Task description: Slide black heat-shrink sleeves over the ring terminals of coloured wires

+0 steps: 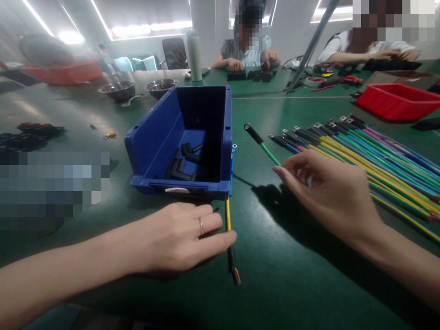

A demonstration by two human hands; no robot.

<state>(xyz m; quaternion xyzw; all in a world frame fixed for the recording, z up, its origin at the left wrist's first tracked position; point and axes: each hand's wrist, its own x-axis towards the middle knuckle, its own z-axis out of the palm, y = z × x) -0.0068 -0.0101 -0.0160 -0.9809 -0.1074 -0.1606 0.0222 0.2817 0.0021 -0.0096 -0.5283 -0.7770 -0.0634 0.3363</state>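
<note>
green wire [271,154] slants down from just above the middle right of the frame into the fingertips of the person's right hand [281,166]; its upper end carries a black sleeve [255,134] and a metal ring terminal [247,126]. the right thumb and forefinger are clamped together on the green wire, while the other fingers curl loosely, with small gaps between them. the left hand [192,233], wearing a thin ring, reaches in palm down from the lower left, its visible fingers close together. one fingertip lies across a yellow wire [227,215], whose near end has a black covering and a copper-coloured tip; the left thumb is hidden, so whether the hand pinches the wire or only rests on it cannot be told. a blue bin [154,146] stands at centre, open toward the viewer, with short black tubes [178,175] on its floor. a blue wire [233,165] lies just beside its right side. at right, many coloured wires [374,158] with black-sleeved ends lie side by side on the green table [261,288], below a red tray [392,107]. two other people sit across the table at the top.
</note>
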